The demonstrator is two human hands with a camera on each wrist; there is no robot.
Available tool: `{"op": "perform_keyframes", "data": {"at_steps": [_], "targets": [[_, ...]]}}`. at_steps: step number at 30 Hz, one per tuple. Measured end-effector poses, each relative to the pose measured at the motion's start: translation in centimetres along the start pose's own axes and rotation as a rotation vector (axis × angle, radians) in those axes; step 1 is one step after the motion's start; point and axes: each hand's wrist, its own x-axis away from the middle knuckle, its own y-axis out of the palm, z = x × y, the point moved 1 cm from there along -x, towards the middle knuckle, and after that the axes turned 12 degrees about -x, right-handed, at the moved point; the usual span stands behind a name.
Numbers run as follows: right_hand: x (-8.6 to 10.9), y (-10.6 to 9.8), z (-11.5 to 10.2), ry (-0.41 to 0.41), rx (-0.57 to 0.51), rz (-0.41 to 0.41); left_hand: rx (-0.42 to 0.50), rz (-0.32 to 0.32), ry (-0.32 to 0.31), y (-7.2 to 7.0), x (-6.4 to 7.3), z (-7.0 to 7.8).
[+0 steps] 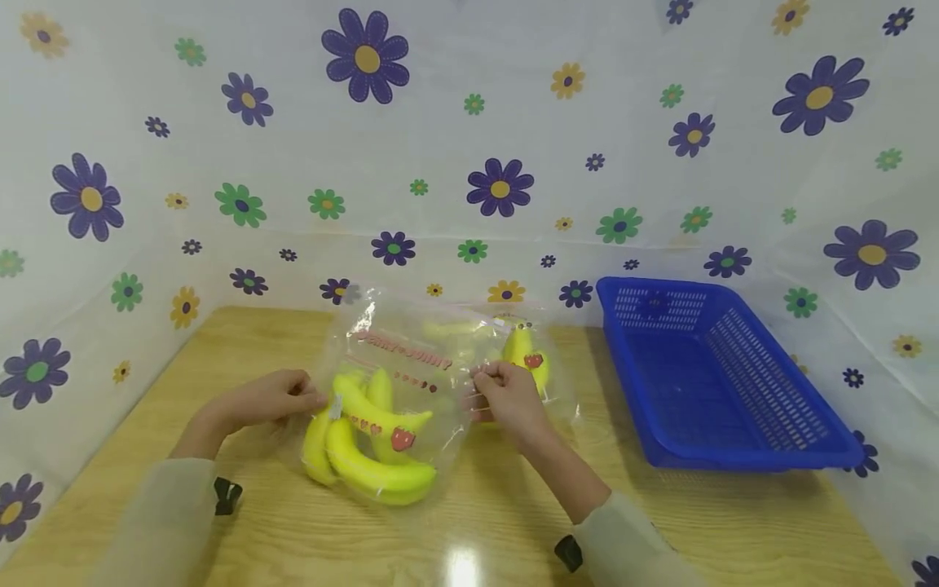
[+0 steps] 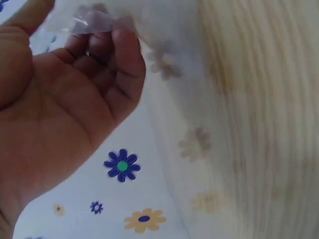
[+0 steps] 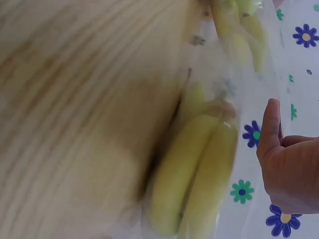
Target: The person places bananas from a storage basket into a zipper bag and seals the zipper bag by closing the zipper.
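A clear plastic bag (image 1: pixel 403 359) with pink printing and a red strawberry picture holds several yellow bananas (image 1: pixel 385 481), bunched in its lower left. My left hand (image 1: pixel 267 399) pinches the bag's left edge; in the left wrist view thin plastic (image 2: pixel 94 20) runs between thumb and curled fingers. On the opposite side, my right hand (image 1: pixel 513 399) grips the bag's right edge with thumb and forefinger. Behind it is a second clear bag (image 1: pixel 561 399) with more bananas (image 1: pixel 517 346), partly covered by the first. Through plastic, two groups of bananas (image 3: pixel 194 174) show in the right wrist view.
A blue plastic basket (image 1: pixel 741 456) with slotted walls stands at the right of the wooden table (image 1: pixel 257 530). White cloth (image 1: pixel 440 139) printed with flowers hangs behind and along both sides.
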Motion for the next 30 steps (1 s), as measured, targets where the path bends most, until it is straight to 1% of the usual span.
{"op": "perform_keyframes", "data": {"at_steps": [2,4,7,9,13,16,18,19,21,22,25,27,29,30], "targets": [[0.0,-0.4,-0.6,-0.026,0.013,0.01,0.036,0.005,0.033,0.0,0.7,0.2],[-0.1,-0.9,-1.2,-0.044,0.024,0.022,0.059,0.001,0.084,0.1,1.2,0.8],[-0.5,-1.9,-1.9,-0.069,0.028,0.057,0.093,-0.024,0.149,0.5,1.2,2.1],[-1.0,-2.6,-2.3,-0.08,0.011,0.09,0.111,-0.045,0.185,0.9,0.7,2.8],[-1.8,-3.8,-2.8,-0.08,-0.051,0.159,0.131,-0.066,0.227,1.7,-0.7,4.0],[-2.1,-4.4,-3.0,-0.094,-0.086,0.178,0.132,-0.084,0.225,2.2,-1.5,4.8],[-2.1,-5.0,-3.1,-0.126,-0.095,0.183,0.134,-0.099,0.223,2.5,-2.0,5.1],[-2.1,-5.2,-3.3,-0.144,-0.095,0.184,0.134,-0.097,0.228,2.6,-2.3,5.3],[-1.9,-5.8,-3.7,-0.176,-0.096,0.193,0.119,-0.063,0.242,2.7,-2.8,5.6],[-1.8,-6.1,-3.9,-0.183,-0.097,0.2,0.102,-0.033,0.252,2.7,-3.1,5.8],[-1.3,-6.8,-4.5,-0.19,-0.113,0.227,0.052,0.092,0.262,2.7,-3.7,6.2],[-1.1,-7.3,-4.6,-0.185,-0.131,0.243,0.032,0.168,0.261,2.6,-3.7,6.4],[-1.0,-7.7,-4.5,-0.186,-0.137,0.253,0.032,0.218,0.261,2.5,-3.5,6.6],[-1.0,-7.9,-4.3,-0.187,-0.134,0.258,0.032,0.232,0.265,2.5,-3.4,6.7]]}}
